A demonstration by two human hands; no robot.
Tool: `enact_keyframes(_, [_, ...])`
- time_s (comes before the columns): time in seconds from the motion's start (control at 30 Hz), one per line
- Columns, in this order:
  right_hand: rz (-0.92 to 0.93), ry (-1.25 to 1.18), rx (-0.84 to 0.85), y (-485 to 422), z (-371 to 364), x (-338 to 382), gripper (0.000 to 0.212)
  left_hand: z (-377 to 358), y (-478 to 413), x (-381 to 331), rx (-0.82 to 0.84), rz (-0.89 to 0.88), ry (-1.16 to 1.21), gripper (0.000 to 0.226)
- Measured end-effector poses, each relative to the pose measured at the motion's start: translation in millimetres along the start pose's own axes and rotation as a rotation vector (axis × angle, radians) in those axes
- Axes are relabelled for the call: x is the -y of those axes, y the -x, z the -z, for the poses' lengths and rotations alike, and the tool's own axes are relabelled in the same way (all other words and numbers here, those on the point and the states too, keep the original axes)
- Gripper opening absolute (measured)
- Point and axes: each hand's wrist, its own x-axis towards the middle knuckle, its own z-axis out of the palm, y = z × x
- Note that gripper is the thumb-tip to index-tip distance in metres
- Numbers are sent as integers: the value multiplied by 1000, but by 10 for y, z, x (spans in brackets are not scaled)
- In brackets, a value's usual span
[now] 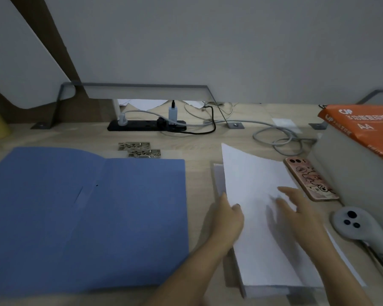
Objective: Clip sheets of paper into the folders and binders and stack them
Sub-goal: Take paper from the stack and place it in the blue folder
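Left hand (227, 214) reaches in from the near edge of the bench (199, 146). Its grip pinches the left edge of the top sheet (254, 173), thumb on top. Right hand (301, 208) lies on the same sheet with fingers straight and spread, released, grasping nothing; it is motion-blurred.

The top sheet is tilted, with its far end lifted off the paper stack (272, 288). The stack sits at the right side of the bench, reaching the near edge, and its left edge shows beside the lifted sheet.

Blue folder (86, 217) lies open and flat over the left half, running to the near and left edges. A narrow strip of bare bench separates the folder's right edge from the stack; the left forearm crosses it. There is more bare bench between the folder's far edge and the power strip (146, 125) at the back edge.

Counts:
- One folder, one stack and one lifted sheet.
- Two clip packs (139, 149), touching, just past the folder's far edge.
- One phone (311, 178), face down, just right of the sheet.
- One white device (354, 221) near the right edge.
- One orange A4 ream (360, 127) at the far right corner.
- One grey cable (281, 138), looped between the power strip and the ream.
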Motion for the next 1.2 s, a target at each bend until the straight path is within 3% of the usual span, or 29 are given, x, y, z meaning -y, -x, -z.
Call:
enact_keyframes(0.1, [-38, -76, -56, 67, 236, -22, 50, 333, 91, -59, -30, -101, 129, 23])
enact_keyframes(0.17, [-93, -179, 12, 158, 294, -18, 43, 584, 164, -47, -40, -142, 206, 20])
enact_keyframes(0.27, [-185, -378, 249, 379, 218, 85, 24, 957, 289, -2, -52, -177, 285, 20])
enact_keyframes(0.37, [-131, -514, 319, 575, 0, 224, 22, 1251, 416, 94, -111, -161, 294, 21])
enact_keyframes(0.8, [-62, -561, 398, 815, -1272, 679, 29, 2575, 920, 899, -568, -180, 231, 16])
enact_keyframes(0.97, [-81, -520, 389, 784, -1606, 691, 34, 2839, 1218, 1439, -691, -164, 36, 6])
enact_keyframes(1.2, [-105, -409, 388, 731, -1753, 587, 31, 2895, 1563, 1721, -824, 6, -465, 29])
